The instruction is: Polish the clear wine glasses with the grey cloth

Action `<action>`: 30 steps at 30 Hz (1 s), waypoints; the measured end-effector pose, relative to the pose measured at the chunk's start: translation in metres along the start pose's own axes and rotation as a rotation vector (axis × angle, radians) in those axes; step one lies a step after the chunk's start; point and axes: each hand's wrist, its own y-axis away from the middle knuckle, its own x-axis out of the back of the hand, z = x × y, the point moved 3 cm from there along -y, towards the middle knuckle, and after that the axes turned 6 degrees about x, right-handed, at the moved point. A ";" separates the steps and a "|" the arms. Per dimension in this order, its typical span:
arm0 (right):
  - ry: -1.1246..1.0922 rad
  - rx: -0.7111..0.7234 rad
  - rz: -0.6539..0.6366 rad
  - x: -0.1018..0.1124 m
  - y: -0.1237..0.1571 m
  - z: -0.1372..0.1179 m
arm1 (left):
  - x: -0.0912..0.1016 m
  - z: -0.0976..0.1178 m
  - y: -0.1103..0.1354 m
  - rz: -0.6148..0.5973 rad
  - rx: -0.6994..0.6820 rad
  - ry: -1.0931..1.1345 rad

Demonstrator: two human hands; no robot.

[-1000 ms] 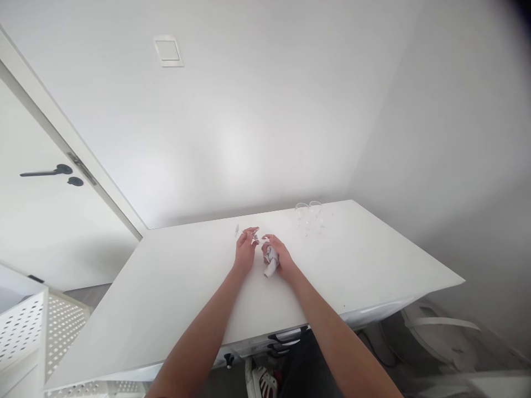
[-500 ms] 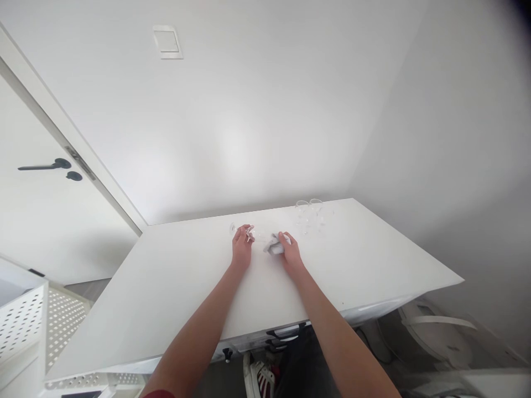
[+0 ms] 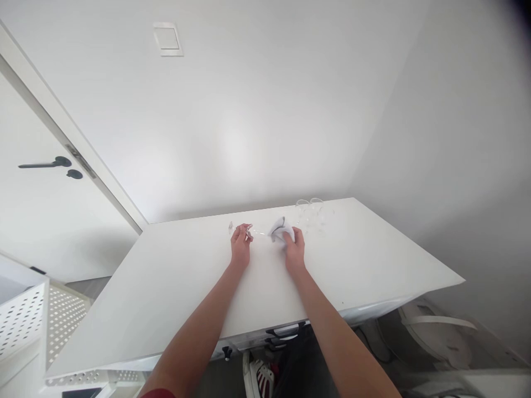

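Observation:
My left hand (image 3: 242, 243) is closed around a clear wine glass (image 3: 259, 232) held on its side above the table. The foot of that glass sticks out to the left of my fingers, and its bowl points right. In my right hand (image 3: 293, 247) is a bunched white cloth (image 3: 280, 231) with a dark edge line, held at the rim end of the glass. Whether the cloth reaches inside the bowl I cannot tell. Two more clear wine glasses (image 3: 316, 210) stand upright on the table, behind and to the right of my right hand.
The white table (image 3: 174, 298) borders a plain wall carrying a light switch (image 3: 167, 39). At the left is a door with a black handle (image 3: 45, 165), and below it a white perforated panel (image 3: 62, 320). A pale round-edged object (image 3: 440, 326) lies beyond the table's right front edge.
My right hand has moved slightly right and up, and the cloth now spreads higher at the glass's rim end. The left hand keeps hold of the glass, nearly unmoved.

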 end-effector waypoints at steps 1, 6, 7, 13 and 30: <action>0.072 0.056 0.034 0.001 0.000 -0.002 | -0.001 0.000 0.001 0.001 -0.007 -0.024; 0.318 0.187 -0.256 -0.015 0.009 -0.008 | -0.005 0.000 0.003 0.003 -0.061 -0.141; 0.328 0.190 -0.318 -0.019 0.011 -0.008 | -0.005 0.000 0.004 0.012 -0.070 -0.157; 0.131 0.132 -0.430 -0.024 0.019 -0.008 | -0.006 0.002 0.005 0.018 -0.123 -0.195; 0.093 0.001 -0.694 -0.038 0.037 -0.013 | -0.017 0.007 0.011 -0.165 -0.001 -0.141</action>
